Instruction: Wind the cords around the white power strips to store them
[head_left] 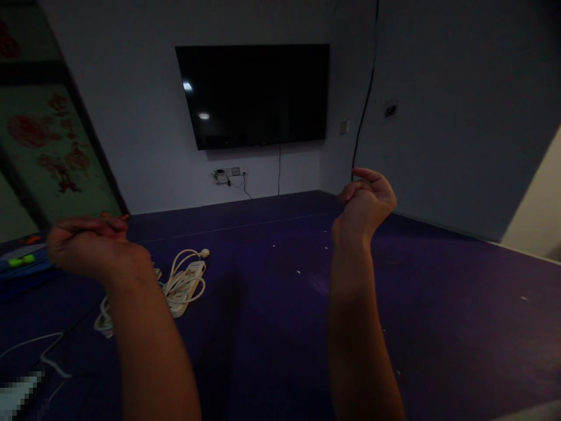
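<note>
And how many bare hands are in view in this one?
2. The left hand is at the picture's left, above and left of the white power strip; the right hand is right of center, below the television.

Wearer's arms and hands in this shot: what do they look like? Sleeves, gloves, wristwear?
Left hand and right hand: no gloves, rings or wristwear visible. Both forearms are bare down to the frame's bottom edge; no sleeves, cables or markings show. Light is dim.

No text can be read; the red marks [28, 130] on the door [26, 161] left of the TV [263, 93] partly resemble characters, too dim and blurred to decipher.
</note>
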{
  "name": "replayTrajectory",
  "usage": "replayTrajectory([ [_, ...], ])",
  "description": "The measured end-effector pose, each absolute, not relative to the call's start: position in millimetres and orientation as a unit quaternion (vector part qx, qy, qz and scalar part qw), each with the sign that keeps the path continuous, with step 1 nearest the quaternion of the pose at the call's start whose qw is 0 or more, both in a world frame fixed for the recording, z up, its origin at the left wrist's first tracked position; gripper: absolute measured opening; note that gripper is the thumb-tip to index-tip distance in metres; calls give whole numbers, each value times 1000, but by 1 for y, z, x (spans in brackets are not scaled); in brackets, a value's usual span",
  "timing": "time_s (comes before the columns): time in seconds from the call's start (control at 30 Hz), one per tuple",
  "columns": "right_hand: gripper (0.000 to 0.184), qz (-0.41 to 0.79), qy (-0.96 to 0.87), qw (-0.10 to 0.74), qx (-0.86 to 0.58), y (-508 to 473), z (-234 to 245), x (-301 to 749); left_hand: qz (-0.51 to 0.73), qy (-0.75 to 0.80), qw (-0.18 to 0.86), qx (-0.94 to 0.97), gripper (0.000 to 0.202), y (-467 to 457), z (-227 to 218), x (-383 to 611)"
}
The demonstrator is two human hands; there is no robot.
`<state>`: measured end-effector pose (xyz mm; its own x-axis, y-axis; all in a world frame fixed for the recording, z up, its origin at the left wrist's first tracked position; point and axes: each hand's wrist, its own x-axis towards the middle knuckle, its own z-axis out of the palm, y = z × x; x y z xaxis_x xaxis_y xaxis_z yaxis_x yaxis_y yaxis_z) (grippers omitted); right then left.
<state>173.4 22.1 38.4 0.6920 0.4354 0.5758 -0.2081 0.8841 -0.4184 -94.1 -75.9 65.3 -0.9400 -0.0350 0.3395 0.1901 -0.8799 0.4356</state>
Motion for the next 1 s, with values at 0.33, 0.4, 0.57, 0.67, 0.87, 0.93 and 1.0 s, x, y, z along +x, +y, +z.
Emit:
replayTrajectory([
  [0.33, 19, 200, -350, 911, -90, 17, 42, 172, -955, -241, 73, -159, 40, -75, 59, -98],
  [0.4, 19, 195, -336, 915, -104, 15, 43, 172, -952, -242, 87, -167, 37, -76, 59, -98],
  [0.57, 29, 191, -331, 908, -171, 9, 44, 169, -934, -245, 128, -225, 23, -75, 61, -99],
  [0.67, 36, 177, -407, 869, -218, 18, 41, 165, -905, -252, 143, -311, 24, -72, 60, -101],
  [0.87, 43, 162, -521, 775, -318, 57, 1, 142, -824, -361, 179, -400, 30, -39, 23, -92],
  [0.93, 47, 169, -583, 693, -389, 60, -30, 136, -752, -464, 166, -437, 34, -28, -9, -85],
  [1.0, 50, 155, -640, 624, -421, 56, -68, 134, -662, -533, 150, -505, 42, -24, -49, -78],
])
